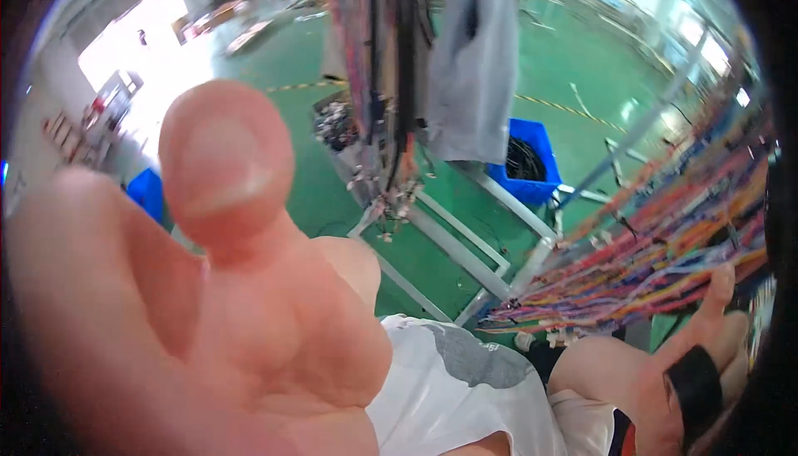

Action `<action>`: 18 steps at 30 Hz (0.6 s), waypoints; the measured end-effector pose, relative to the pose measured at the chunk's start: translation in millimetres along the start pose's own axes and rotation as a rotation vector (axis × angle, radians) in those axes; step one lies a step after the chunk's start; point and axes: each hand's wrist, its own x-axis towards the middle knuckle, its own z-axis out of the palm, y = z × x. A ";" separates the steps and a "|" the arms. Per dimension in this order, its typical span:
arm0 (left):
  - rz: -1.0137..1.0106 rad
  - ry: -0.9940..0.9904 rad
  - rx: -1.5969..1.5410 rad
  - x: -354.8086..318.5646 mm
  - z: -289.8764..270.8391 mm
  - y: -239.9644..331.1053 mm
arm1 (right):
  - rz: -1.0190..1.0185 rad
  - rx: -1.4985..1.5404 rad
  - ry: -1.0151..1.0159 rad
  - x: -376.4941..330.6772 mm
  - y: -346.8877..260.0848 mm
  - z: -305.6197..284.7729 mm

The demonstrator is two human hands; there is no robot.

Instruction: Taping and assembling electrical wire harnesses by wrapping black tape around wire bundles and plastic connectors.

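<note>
My left hand (258,306) looms large and blurred at the left, very close to the view. Its thumb stands straight up, apart from a bent finger at the far left, with nothing seen between them; the other fingers are mostly hidden. At the lower right, my right hand (721,327) is beside a thick bundle of coloured wires (640,277). Its thumb points upward, away from the fingers, and I see nothing held. A black band (697,389) wraps that wrist. Whether this hand touches the wires I cannot tell.
More cables (378,65) hang ahead, beside a grey cloth (474,65). Beneath is a grey metal frame (465,248) on a green floor. A blue bin (532,161) holds black cables. Another blue container (146,193) shows behind my left hand. Yellow-black tape (573,111) crosses the floor.
</note>
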 end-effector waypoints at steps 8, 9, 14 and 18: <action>0.158 0.115 0.289 2.2 -21.3 31.8 | -0.020 0.188 0.013 23.0 57.2 25.4; 0.169 0.127 0.309 1.3 -21.7 35.1 | -0.025 0.196 0.026 25.9 59.0 26.7; 0.236 0.180 0.371 2.4 -15.0 45.9 | -0.090 0.218 0.096 30.1 67.0 37.4; 0.279 0.230 0.393 8.4 -5.0 45.9 | -0.153 0.207 0.158 33.2 53.7 28.9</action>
